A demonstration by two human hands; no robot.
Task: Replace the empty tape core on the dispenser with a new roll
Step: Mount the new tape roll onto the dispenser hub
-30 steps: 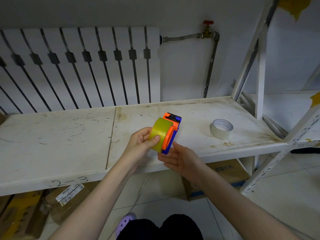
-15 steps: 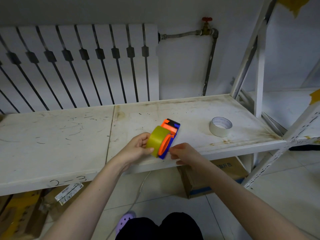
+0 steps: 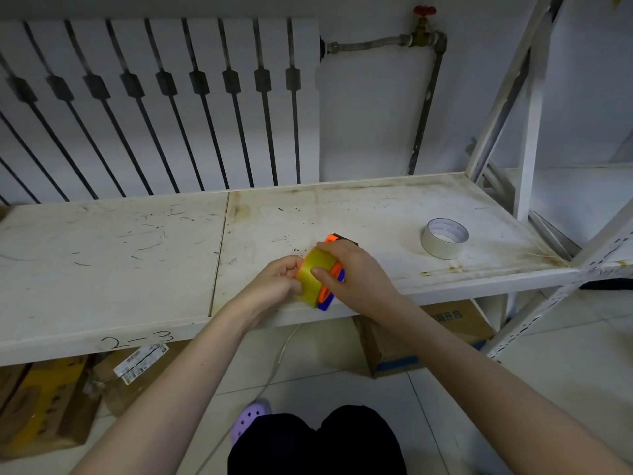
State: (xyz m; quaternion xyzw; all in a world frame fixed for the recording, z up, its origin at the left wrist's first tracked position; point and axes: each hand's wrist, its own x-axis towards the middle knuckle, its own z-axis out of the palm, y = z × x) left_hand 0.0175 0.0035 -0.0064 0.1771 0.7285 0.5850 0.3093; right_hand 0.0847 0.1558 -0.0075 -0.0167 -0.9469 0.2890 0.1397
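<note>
An orange and blue tape dispenser with a yellow tape roll on it is held over the front edge of the white shelf. My left hand grips the roll from its left side. My right hand lies over the dispenser from the right, thumb pressed on the roll's outer face, and it hides most of the dispenser body. A nearly empty white tape core lies flat on the shelf to the right, apart from both hands.
A radiator and a pipe with a red valve stand behind the shelf. A white rack upright rises at the right. Cardboard boxes sit on the floor under the shelf.
My right hand rose from beneath the dispenser and came over its top, thumb now on the roll. The dispenser tilted slightly and stayed above the shelf's front edge.
</note>
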